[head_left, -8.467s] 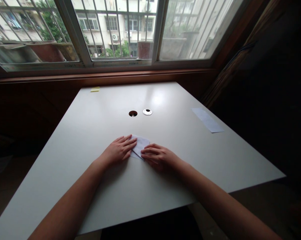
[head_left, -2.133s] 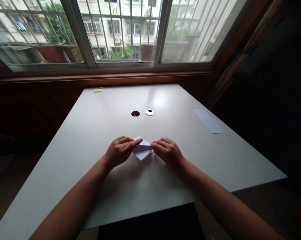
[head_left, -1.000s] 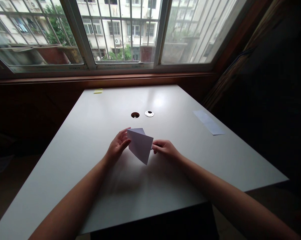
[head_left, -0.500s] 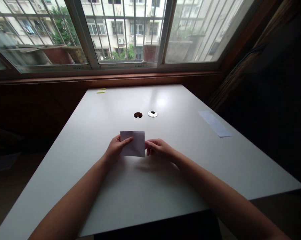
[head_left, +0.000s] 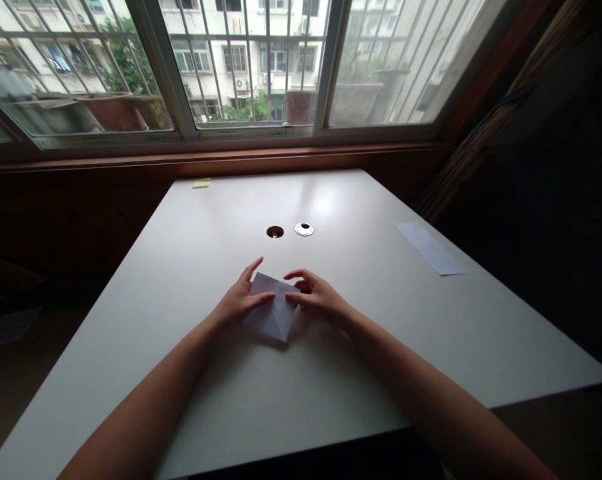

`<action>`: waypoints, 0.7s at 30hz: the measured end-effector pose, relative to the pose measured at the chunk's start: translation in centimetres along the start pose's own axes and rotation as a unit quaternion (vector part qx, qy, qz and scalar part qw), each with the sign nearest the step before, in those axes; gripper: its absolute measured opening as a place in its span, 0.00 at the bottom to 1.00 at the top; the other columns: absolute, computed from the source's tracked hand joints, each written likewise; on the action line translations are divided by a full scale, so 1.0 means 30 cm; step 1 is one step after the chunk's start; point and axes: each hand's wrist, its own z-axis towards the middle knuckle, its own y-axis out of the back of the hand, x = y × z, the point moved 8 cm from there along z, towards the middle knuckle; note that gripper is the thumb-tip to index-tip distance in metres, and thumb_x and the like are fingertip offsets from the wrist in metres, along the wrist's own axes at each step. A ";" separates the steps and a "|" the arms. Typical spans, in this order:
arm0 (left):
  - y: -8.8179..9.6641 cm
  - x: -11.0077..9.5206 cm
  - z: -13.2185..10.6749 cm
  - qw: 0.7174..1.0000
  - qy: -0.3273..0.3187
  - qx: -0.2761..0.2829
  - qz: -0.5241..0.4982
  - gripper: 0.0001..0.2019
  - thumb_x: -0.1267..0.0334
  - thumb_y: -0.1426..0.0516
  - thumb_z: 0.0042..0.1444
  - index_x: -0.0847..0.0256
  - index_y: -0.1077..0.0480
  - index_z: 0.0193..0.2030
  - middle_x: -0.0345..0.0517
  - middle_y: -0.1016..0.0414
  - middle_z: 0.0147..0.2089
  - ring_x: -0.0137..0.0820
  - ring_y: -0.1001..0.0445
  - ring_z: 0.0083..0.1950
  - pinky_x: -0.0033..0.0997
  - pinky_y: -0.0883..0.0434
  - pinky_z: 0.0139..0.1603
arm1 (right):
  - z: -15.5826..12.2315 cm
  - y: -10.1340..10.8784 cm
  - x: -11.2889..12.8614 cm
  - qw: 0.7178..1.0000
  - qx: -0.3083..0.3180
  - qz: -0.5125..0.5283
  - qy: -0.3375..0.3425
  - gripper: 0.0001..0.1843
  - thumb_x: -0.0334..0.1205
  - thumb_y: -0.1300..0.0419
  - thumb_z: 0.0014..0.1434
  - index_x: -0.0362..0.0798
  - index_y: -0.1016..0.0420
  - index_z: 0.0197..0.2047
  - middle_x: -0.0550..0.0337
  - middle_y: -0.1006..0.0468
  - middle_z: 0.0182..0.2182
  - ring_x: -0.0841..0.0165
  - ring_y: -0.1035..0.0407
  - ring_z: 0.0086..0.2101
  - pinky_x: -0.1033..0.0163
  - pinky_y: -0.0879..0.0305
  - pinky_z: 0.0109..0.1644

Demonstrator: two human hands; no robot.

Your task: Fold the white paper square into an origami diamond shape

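1. White table (head_left: 231,413), head view: smooth top, far edge near the wooden sill (head_left: 231,160), near edge running at a slant.
2. Fittings: one round hole (head_left: 275,232), dark inside; one pale ring cover (head_left: 301,233) just beside it, to its right.
3. Loose papers: yellow strips (head_left: 201,186) at the far left corner; one pale sheet (head_left: 431,249) along the right edge, well apart from both hands.
4. Window frame (head_left: 323,73) beyond; bars, pots (head_left: 115,113) and a pale building (head_left: 295,73) outside. Room dim to either side.
5. Folded paper (head_left: 275,317): creased, one corner toward the near edge, located between the hands over the table's middle; contact with the top cannot be told.
6. Left hand (head_left: 237,299): forearm from lower left; thumb across the paper's face, index finger raised clear; fingers grasping the paper's left side.
7. Right hand (head_left: 321,298): forearm from lower right; thumb tip on the paper's face, index finger arched above; fingers curled, grasping the right side.
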 end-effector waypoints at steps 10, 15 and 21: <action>0.060 0.003 0.008 0.993 -0.065 -0.077 0.067 0.44 0.57 0.36 0.54 0.51 0.56 0.72 0.53 0.27 0.54 0.29 0.22 0.37 0.31 0.24 0.38 | -0.015 0.039 0.005 0.995 -0.029 -0.090 0.021 0.25 0.45 0.37 0.56 0.51 0.34 0.56 0.66 0.28 0.28 0.72 0.32 0.26 0.66 0.35 0.30; 0.066 -0.075 -0.014 0.940 -0.216 -0.105 0.244 0.29 0.63 0.39 0.58 0.51 0.41 0.66 0.54 0.39 0.64 0.36 0.27 0.55 0.42 0.24 0.52 | -0.028 0.049 0.044 0.961 -0.048 -0.263 0.075 0.22 0.40 0.39 0.57 0.52 0.31 0.55 0.64 0.24 0.32 0.72 0.33 0.28 0.66 0.36 0.35; -0.051 -0.150 -0.069 0.811 -0.327 -0.052 0.483 0.13 0.66 0.43 0.62 0.52 0.27 0.52 0.48 0.29 0.55 0.38 0.32 0.59 0.46 0.30 0.60 | -0.038 0.102 0.053 0.940 -0.122 -0.309 0.074 0.13 0.39 0.40 0.58 0.52 0.26 0.47 0.63 0.23 0.30 0.71 0.30 0.30 0.65 0.35 0.37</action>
